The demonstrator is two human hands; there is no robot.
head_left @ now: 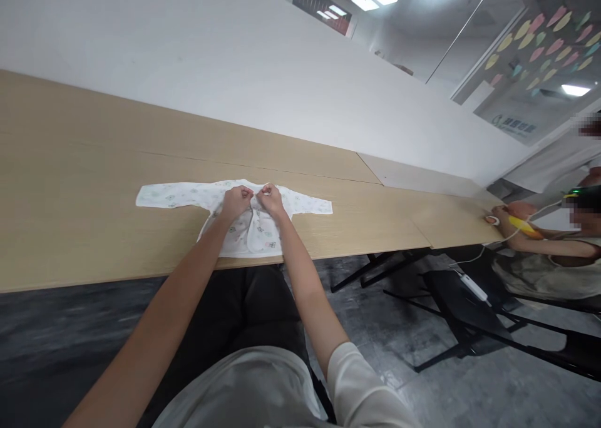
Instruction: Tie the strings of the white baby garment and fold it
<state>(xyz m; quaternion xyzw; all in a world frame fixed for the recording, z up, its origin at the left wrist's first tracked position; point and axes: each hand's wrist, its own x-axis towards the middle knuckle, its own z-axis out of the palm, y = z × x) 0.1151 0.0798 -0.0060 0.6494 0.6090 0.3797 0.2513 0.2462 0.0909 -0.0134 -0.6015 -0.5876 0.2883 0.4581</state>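
Note:
A small white baby shirt (263, 231) with a scattered print lies spread on the wooden table, its two sleeves stretched out to the sides. My left hand (238, 201) is closed in a pinch at the front opening, just below the neckline. Close beside it, my right hand (271, 199) pinches the other side of the same opening. The fingertips of both hands nearly meet over the shirt's upper front. Whatever fastener may lie between them is too small to make out. Below my hands, one front panel overlaps the other down to the hem.
The long wooden table (84, 209) runs along a white partition (188, 52). At the far right another person (554, 253) sits with hands on the table near a yellow object (524, 228). A black folding chair (469, 309) stands on the right, with a white power strip (474, 287) on it.

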